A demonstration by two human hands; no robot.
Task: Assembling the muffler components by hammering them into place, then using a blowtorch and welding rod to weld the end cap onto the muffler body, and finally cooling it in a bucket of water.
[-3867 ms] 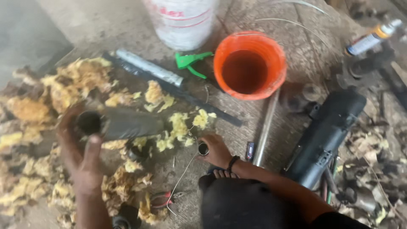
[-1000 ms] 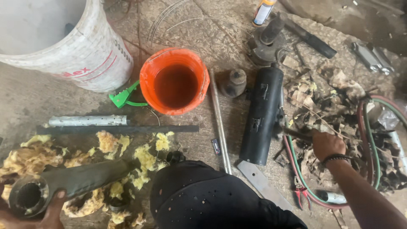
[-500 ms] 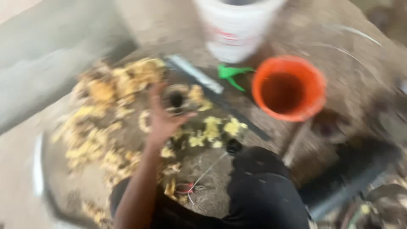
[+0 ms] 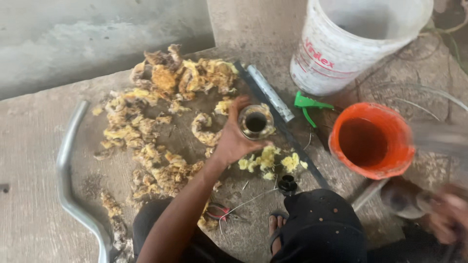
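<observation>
- The left hand (image 4: 233,141) has its grip closed around a short round metal tube (image 4: 255,122). The fingers wrap its left side and the thumb curls up by its top edge.
- The metal tube is seen from its open end. It has a shiny grey ring for a rim, and the inside is dark and hollow. The rim looks worn and a bit dirty.
- The tube is held just above the concrete floor (image 4: 39,195), in the middle of the view. Bits of yellow fluffy stuffing (image 4: 165,97) lie all around it. Some yellow bits (image 4: 268,158) sit just below the hand.
- A flat dark metal bar (image 4: 297,151) and a silver pipe with little holes (image 4: 270,92) lie side by side, just to the right of the tube.
- An orange bucket (image 4: 370,141) stands further right, with a big white bucket (image 4: 351,44) behind it. A small green plastic piece (image 4: 307,104) lies between them.
- A bent silver pipe (image 4: 73,195) lies on the floor at the far left.
- The right hand (image 4: 446,216) is at the bottom right edge. It is very blurry, so I cannot tell if its grip is open or closed.
- A small black cap (image 4: 287,184) sits on the floor near the person's dark knee (image 4: 321,229).
</observation>
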